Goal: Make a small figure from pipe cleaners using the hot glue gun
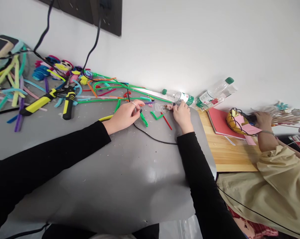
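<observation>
My left hand (pixel 125 115) hovers over the grey table mat, fingers loosely bent and apart, with nothing visible between them. Just beside its fingertips lies a bent green pipe cleaner (pixel 144 119). On the far right of the mat, my right hand (pixel 183 117) is curled down with its fingertips mostly hidden; what they hold, if anything, does not show. Next to its thumb are a small pinkish bit (pixel 169 107) and a clear plastic piece (pixel 160 107). An L-shaped green piece (pixel 156 116) and a short red stick (pixel 166 121) lie between my hands.
Yellow-handled pliers (pixel 69 104), loose pipe cleaners and fuzzy dolls (pixel 62 66) crowd the left. Plastic bottles (pixel 183 97) lie along the wall. A black cable (pixel 152 136) crosses the mat. At right, a co-worker's hand (pixel 263 119) is near a yellow basket (pixel 231 121) and red book (pixel 218 122).
</observation>
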A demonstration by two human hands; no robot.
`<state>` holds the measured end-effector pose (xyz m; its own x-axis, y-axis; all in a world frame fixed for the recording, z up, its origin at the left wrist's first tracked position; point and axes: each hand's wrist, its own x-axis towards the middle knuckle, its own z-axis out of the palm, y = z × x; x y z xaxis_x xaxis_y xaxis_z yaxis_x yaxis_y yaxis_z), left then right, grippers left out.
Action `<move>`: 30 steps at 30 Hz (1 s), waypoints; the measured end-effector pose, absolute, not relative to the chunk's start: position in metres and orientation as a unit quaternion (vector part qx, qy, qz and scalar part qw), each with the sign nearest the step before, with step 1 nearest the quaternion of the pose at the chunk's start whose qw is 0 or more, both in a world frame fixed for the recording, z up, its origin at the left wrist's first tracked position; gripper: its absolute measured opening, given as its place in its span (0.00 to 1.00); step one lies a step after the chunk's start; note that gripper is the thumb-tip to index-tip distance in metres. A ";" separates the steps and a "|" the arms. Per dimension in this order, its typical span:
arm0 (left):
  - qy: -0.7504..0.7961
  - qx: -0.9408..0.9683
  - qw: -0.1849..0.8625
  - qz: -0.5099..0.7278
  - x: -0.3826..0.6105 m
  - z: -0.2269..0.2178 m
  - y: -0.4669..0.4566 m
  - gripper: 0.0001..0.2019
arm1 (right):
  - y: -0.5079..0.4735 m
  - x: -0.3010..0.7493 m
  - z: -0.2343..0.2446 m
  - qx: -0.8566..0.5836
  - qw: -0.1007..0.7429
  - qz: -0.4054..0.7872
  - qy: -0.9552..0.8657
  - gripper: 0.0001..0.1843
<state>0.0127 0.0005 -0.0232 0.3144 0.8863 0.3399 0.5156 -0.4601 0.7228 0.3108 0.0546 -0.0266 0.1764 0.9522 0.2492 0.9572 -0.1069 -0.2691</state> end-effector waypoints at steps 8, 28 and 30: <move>0.459 0.771 0.241 0.369 0.012 -0.021 0.000 0.17 | 0.032 0.343 0.058 -0.639 0.540 -0.068 -0.543 0.24; 0.448 0.762 0.273 0.379 0.014 -0.025 0.001 0.16 | 0.032 0.364 0.044 -0.708 0.066 0.307 -0.632 0.09; 0.452 0.760 0.273 0.380 0.014 -0.025 0.002 0.17 | 0.032 0.365 0.043 -0.714 0.085 0.325 -0.614 0.07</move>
